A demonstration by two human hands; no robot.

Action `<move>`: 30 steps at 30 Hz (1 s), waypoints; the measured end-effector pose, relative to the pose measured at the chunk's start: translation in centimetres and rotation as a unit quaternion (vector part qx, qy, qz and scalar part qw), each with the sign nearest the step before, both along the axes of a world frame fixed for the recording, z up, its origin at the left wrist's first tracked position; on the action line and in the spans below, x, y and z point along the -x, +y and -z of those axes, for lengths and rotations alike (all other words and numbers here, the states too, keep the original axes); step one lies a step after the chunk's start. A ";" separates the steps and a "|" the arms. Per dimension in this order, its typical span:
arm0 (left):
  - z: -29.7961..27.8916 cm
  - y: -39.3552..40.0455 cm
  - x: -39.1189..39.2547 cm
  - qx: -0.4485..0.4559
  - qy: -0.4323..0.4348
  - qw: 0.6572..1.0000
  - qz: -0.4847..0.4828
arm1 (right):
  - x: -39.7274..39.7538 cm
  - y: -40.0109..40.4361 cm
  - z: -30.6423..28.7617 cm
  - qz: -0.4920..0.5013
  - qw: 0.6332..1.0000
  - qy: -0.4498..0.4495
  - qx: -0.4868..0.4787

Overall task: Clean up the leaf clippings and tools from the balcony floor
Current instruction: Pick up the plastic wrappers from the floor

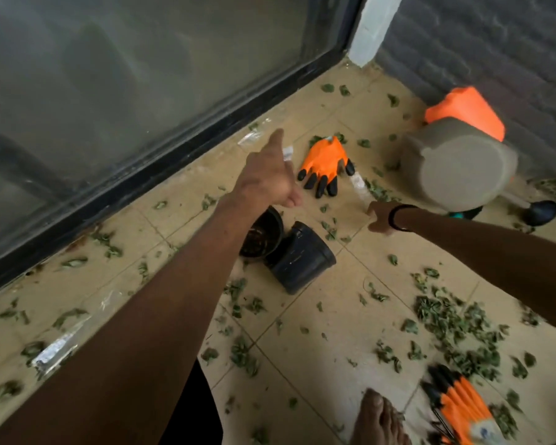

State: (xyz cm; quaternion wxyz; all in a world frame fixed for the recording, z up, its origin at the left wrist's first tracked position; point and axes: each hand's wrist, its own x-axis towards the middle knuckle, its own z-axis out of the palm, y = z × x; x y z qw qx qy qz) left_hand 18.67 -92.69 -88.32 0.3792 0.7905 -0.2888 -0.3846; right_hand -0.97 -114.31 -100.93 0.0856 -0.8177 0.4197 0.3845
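The floor (350, 316) is tan tile crossed by thin darker grout lines, speckled all over with dull green leaf clippings (450, 319). The glove (326, 163) is bright orange with black fingertips. Just nearer than the glove lie two black pots (297, 258), one showing a brown inside. Right of the glove a bucket (459, 165) is grey-beige, and behind it sits a bright orange object (466, 110). Well nearer than the glove, a second glove (459, 409) is orange with black tips and a pale cuff. Beyond the glove, the door frame (180, 168) is black and the brick wall (495, 43) dark grey.
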 end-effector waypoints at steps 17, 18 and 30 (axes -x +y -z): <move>4.9 4.4 -7.2 -0.023 0.119 0.942 -0.314 | -6.3 2.1 -4.1 0.124 0.875 -0.444 0.149; 4.4 4.2 -6.7 -0.013 0.144 0.944 -0.296 | -7.6 3.2 -5.1 0.147 0.849 -0.493 0.120; 4.4 11.0 -11.3 0.094 0.241 0.858 -0.445 | -21.6 21.0 -8.9 -0.039 0.822 -0.516 -0.236</move>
